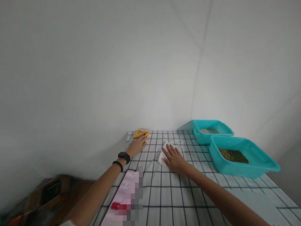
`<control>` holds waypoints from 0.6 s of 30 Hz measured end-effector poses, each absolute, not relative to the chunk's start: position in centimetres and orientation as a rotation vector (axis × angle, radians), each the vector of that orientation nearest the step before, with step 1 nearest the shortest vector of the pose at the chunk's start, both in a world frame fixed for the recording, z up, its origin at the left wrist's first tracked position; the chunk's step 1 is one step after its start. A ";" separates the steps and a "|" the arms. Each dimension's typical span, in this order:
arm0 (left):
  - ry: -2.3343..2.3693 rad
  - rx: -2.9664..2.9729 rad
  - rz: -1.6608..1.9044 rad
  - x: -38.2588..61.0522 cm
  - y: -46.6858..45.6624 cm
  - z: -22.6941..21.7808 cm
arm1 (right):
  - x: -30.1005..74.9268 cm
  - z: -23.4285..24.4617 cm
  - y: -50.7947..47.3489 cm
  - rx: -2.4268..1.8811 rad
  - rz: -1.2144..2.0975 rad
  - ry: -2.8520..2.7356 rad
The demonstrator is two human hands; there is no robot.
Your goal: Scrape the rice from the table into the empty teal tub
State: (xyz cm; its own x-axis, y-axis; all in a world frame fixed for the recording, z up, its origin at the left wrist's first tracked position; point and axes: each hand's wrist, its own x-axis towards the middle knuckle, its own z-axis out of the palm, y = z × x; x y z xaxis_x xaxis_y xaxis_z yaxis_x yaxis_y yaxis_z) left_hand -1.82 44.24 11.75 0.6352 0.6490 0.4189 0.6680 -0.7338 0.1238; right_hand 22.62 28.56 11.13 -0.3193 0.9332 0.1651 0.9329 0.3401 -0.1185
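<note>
My left hand, with a dark watch on its wrist, reaches to the far left corner of the table. Its fingers are closed on a crumpled yellow cloth; the fingertips are partly hidden. My right hand lies flat with fingers spread on a white tissue or thin cloth, pressing it against the tablecloth. The tablecloth is white with a dark grid.
Two turquoise plastic trays stand on the right; the nearer holds greenish and tan grains, the farther something pale. A pink strip-shaped item lies at the left edge. Behind rises a white wall. Boxes sit low at left.
</note>
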 end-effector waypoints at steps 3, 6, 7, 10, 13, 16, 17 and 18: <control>-1.120 -2.781 -0.756 -2.1 44.3 10.7 | 19.6 11.2 31.9 -1.630 0.005 -2.430; -1.092 -2.778 -0.789 -2.5 44.4 10.2 | 16.4 11.3 35.3 -1.585 0.016 -2.439; -1.085 -2.779 -0.794 -2.7 44.5 10.2 | 15.4 11.5 36.4 -1.580 0.022 -2.436; -1.097 -2.762 -0.815 -3.2 45.0 10.0 | 13.4 11.8 39.1 -1.594 0.041 -2.414; -1.134 -2.726 -0.847 -3.4 45.6 9.5 | 13.9 12.0 40.5 -1.633 0.050 -2.373; -1.139 -2.709 -0.864 -3.6 46.1 9.1 | 17.7 12.0 40.8 -1.748 0.039 -2.268; -1.137 -2.707 -0.868 -3.6 46.2 9.0 | 19.5 12.0 40.7 -1.807 0.033 -2.213; -1.135 -2.705 -0.873 -3.6 46.3 8.9 | 21.3 11.9 40.5 -1.868 0.025 -2.152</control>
